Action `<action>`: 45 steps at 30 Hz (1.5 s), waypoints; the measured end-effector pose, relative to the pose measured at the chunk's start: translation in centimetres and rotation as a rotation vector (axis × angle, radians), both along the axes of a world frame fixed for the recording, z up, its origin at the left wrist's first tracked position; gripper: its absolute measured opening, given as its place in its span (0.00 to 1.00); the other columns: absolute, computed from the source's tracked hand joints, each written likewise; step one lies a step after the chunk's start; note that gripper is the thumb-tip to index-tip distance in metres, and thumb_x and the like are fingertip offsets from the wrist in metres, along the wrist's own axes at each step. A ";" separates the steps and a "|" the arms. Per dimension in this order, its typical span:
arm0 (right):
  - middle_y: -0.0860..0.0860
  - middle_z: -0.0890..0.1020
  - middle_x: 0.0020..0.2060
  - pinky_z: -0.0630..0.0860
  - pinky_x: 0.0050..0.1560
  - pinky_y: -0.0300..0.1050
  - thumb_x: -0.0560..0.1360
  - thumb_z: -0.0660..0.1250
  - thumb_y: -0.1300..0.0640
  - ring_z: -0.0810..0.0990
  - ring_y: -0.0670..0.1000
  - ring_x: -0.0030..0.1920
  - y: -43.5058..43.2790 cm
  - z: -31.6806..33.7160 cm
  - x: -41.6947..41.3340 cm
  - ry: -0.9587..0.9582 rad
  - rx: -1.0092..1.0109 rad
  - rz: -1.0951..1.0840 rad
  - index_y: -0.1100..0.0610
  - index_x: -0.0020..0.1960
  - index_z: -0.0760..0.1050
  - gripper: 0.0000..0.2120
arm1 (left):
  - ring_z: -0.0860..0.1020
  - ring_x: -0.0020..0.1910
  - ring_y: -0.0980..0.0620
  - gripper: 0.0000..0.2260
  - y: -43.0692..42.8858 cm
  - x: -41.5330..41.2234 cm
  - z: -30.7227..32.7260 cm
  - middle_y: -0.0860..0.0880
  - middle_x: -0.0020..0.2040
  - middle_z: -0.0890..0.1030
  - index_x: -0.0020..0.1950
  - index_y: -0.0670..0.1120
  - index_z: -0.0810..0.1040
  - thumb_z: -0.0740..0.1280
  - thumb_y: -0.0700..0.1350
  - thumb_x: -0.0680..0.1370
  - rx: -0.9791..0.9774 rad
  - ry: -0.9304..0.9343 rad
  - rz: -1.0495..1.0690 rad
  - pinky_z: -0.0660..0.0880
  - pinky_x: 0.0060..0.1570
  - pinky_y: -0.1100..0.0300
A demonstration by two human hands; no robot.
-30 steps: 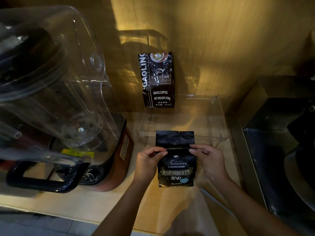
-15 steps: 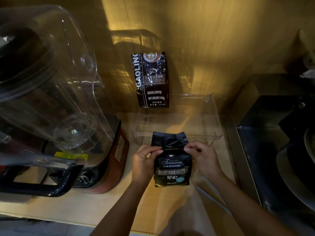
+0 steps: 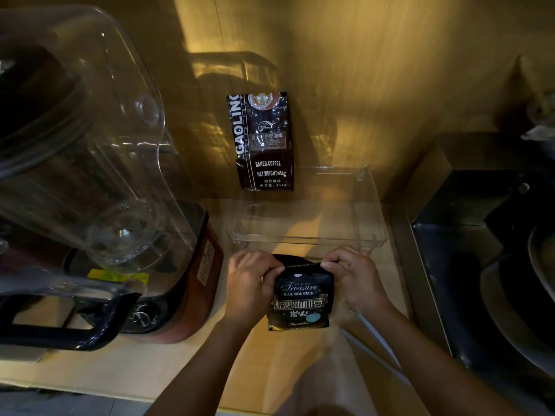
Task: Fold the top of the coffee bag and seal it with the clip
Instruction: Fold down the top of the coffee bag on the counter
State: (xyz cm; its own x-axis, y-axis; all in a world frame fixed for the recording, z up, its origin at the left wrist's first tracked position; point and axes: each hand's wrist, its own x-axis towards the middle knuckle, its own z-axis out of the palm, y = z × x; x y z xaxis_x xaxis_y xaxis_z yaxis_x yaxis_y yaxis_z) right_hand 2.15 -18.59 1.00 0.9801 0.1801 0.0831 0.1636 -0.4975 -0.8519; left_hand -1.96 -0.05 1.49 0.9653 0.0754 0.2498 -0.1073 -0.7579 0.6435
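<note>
A small black coffee bag (image 3: 301, 298) labelled "Treasure Blue Mountain" stands on the wooden counter in front of me. My left hand (image 3: 250, 283) pinches its top left corner and my right hand (image 3: 354, 279) pinches its top right corner. The top of the bag is bent over backward between my fingers, so only a short dark flap shows above the label. No clip is visible anywhere in view.
A clear plastic tray (image 3: 372, 235) sits just behind the bag. A larger black coffee bag (image 3: 264, 142) leans against the wooden back wall. A big blender (image 3: 99, 211) with a clear jug fills the left. A dark metal appliance (image 3: 486, 250) borders the right.
The tall flap at the top of the bag has been folded down and back. Both hands have moved up to the top corners and closed tighter on them.
</note>
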 end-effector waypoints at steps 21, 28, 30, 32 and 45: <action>0.46 0.78 0.38 0.65 0.41 0.22 0.67 0.70 0.67 0.75 0.46 0.43 -1.3 0.3 0.0 0.131 0.138 0.061 0.57 0.39 0.79 0.06 | 0.77 0.38 0.45 0.02 -3.1 2.1 0.6 0.44 0.37 0.82 0.40 0.42 0.79 0.68 0.38 0.72 0.106 -0.025 -0.270 0.68 0.39 0.57; 0.49 0.79 0.35 0.69 0.45 0.47 0.66 0.70 0.67 0.77 0.53 0.42 -1.2 0.3 0.1 0.079 0.089 0.046 0.52 0.34 0.77 0.11 | 0.77 0.41 0.46 0.02 -2.9 2.1 0.5 0.45 0.39 0.82 0.43 0.44 0.80 0.67 0.40 0.73 0.072 -0.020 -0.279 0.73 0.43 0.51; 0.48 0.79 0.34 0.70 0.42 0.44 0.66 0.70 0.67 0.77 0.51 0.40 -1.2 0.4 0.2 0.080 0.094 0.041 0.52 0.34 0.78 0.10 | 0.77 0.42 0.46 0.02 -2.8 2.1 0.5 0.46 0.40 0.82 0.44 0.44 0.79 0.67 0.41 0.73 0.080 -0.021 -0.275 0.72 0.45 0.50; 0.50 0.80 0.34 0.72 0.45 0.48 0.66 0.71 0.67 0.78 0.54 0.41 -1.2 0.3 0.4 0.071 0.079 0.034 0.56 0.34 0.80 0.07 | 0.77 0.43 0.46 0.03 -2.9 2.0 0.5 0.46 0.41 0.82 0.45 0.45 0.79 0.67 0.42 0.73 0.113 -0.026 -0.280 0.72 0.45 0.50; 0.53 0.81 0.34 0.68 0.39 0.28 0.65 0.71 0.68 0.78 0.49 0.39 -1.4 0.3 0.3 0.045 0.032 0.059 0.61 0.37 0.81 0.03 | 0.75 0.38 0.42 0.02 -4.6 2.4 1.3 0.41 0.37 0.79 0.40 0.39 0.77 0.66 0.34 0.72 0.260 -0.070 -0.388 0.71 0.36 0.52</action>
State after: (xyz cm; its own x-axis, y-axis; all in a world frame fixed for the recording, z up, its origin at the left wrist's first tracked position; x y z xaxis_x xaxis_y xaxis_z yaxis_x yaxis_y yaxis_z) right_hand 2.48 -20.03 1.32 0.9707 0.2359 0.0460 0.1534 -0.4605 -0.8743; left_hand 0.42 -4.63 2.78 0.8898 -0.3614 0.2785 -0.4511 -0.7882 0.4186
